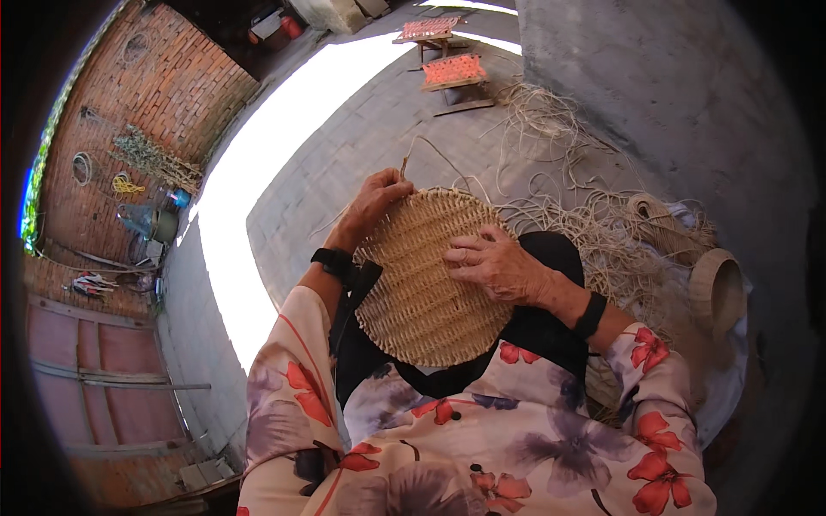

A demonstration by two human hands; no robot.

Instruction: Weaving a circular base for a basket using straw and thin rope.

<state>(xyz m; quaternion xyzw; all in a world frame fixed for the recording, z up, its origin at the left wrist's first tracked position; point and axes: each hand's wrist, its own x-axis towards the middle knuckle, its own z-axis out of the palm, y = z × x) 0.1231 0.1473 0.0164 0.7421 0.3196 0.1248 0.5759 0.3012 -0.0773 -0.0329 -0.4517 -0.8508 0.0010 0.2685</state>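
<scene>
A round, tan woven straw mat [430,284] lies over my lap, its ribbed weave facing up. At its upper left rim my left hand [379,202] is closed, fingertips pinching the edge. A loose straw strand [439,153] arches up from near those fingers and bends back down toward the top rim. My right hand [495,262] rests on the mat's right half, fingers spread and slightly bent against the weave, holding nothing that I can see. The far side of the mat is hidden.
Loose straw strands [594,245] heap on the ground at my right, with a coiled braid [658,224] and a pale round woven basket [717,292] on white cloth. Ahead stand low stools with red woven seats [454,70]. A brick wall [163,77] rises at left.
</scene>
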